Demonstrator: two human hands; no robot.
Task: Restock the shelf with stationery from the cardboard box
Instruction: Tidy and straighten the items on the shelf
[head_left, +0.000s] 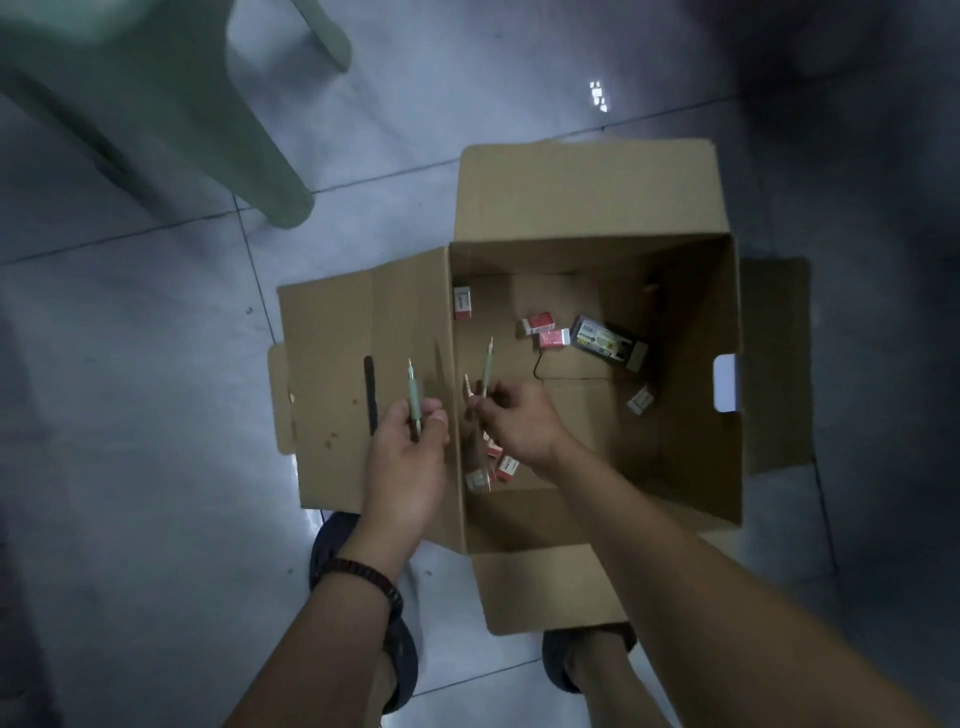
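An open cardboard box (696, 415) stands on the floor with its flaps spread. My left hand (410, 457) holds a green pencil (414, 395) over the left flap, tip pointing away. My right hand (519, 421) pinches another green pencil (487, 366) and a shorter pencil tip beside it, just inside the box's left wall. On the box bottom lie several red-and-white erasers (543, 330), a dark flat case (605, 340) and a small grey eraser (640, 400). More erasers (501, 465) lie under my right wrist.
A pale green plastic stool (171, 104) stands at the upper left on the grey tiled floor (156, 364). My two feet in dark sandals (363, 597) are at the box's near flap. A dark strip (370, 395) lies on the left flap.
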